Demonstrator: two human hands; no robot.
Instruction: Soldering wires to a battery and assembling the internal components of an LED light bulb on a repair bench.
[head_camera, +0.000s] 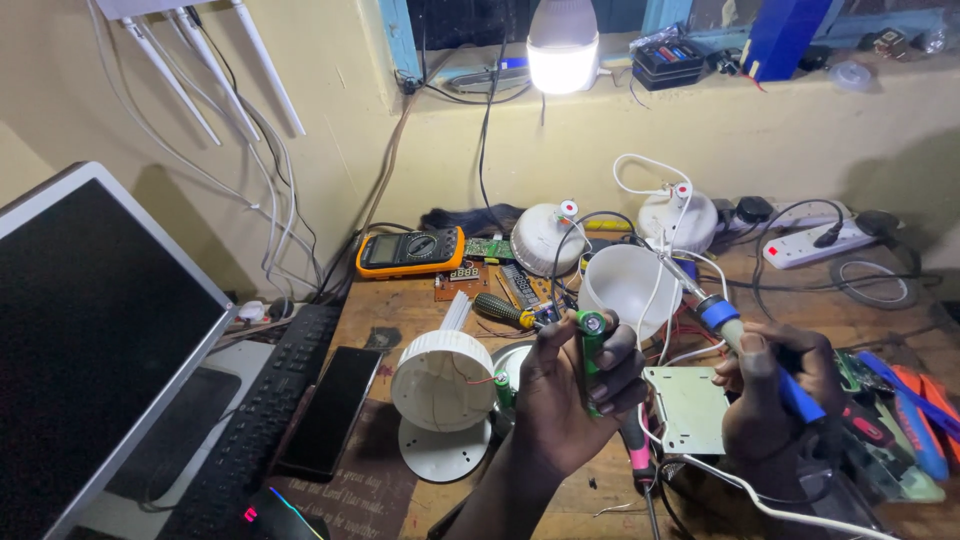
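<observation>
Looks like a home electronics repair bench: multimeter (410, 252) at 11 o'clock, soldering iron (745, 345), opened bulb housings (442, 380), loose circuit boards (688, 408) cluttering the wooden surface (590, 495)

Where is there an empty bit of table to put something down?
Bare wood shows between the multimeter and the white lamp housing, and below the power strip. Around the left hand and right hand it is crowded.

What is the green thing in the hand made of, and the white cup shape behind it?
The green battery in the left hand looks like a metal cell in a glossy green plastic wrap; its bare top end glints silvery. The white dome looks like smooth, matte plastic, slightly see-through where light falls on it. The soldering iron in the right hand has a blue, probably plastic handle.
</observation>
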